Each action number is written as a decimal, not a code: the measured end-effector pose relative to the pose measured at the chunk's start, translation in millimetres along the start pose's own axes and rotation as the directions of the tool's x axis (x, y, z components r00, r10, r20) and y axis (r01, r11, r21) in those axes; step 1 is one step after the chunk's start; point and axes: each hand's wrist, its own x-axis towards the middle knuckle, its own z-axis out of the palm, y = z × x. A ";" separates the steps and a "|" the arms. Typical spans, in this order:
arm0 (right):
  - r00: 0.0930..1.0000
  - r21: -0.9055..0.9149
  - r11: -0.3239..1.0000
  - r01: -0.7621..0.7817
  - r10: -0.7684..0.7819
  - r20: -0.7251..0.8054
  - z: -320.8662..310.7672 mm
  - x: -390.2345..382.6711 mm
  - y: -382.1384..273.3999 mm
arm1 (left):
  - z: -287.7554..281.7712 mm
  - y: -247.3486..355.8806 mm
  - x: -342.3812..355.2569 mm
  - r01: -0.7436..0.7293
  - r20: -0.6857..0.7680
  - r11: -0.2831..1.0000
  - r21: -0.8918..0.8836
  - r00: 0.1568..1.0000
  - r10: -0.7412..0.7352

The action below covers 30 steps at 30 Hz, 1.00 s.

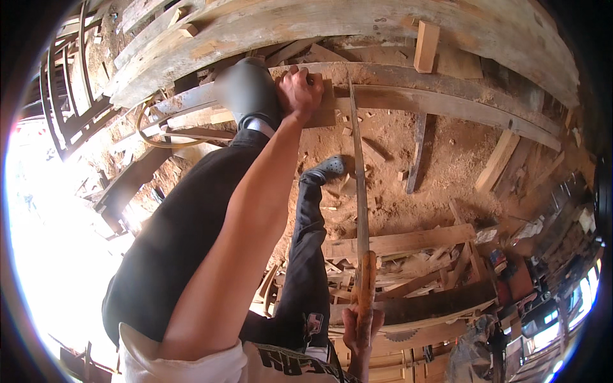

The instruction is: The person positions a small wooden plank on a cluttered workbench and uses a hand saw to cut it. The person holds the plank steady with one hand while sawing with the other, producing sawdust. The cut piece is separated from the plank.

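Note:
A handsaw runs nearly straight away from me, its long narrow blade pointing at the far beam. My right hand, low in the view, is closed around its orange-brown wooden handle. The blade's far end meets or overlaps the edge of a long wooden beam, just right of a wooden block. With curled fingers my left hand grips that block on the beam. My left foot, in a grey clog, presses beside the left hand. The fingers' undersides are hidden.
Large weathered planks lie across the far side, with an upright wood offcut by them. My other clog stands on sawdust-covered ground among scraps. A loose board lies nearer; a yellowish hose curves at left.

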 end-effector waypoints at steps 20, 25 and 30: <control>0.991 0.188 0.982 0.019 0.007 -0.134 98.2 61.8 132.8 | 12.3 -7.7 -0.1 -0.057 -0.102 0.998 0.007 0.993 0.057; 0.989 0.168 0.980 0.103 -0.083 -0.120 77.3 47.8 102.3 | -3.3 2.4 2.6 -0.033 -0.054 0.999 0.004 0.998 0.033; 0.987 0.293 0.951 0.100 -0.058 -0.148 66.2 29.2 84.6 | -9.2 9.2 1.1 -0.016 -0.062 1.000 -0.003 0.998 0.016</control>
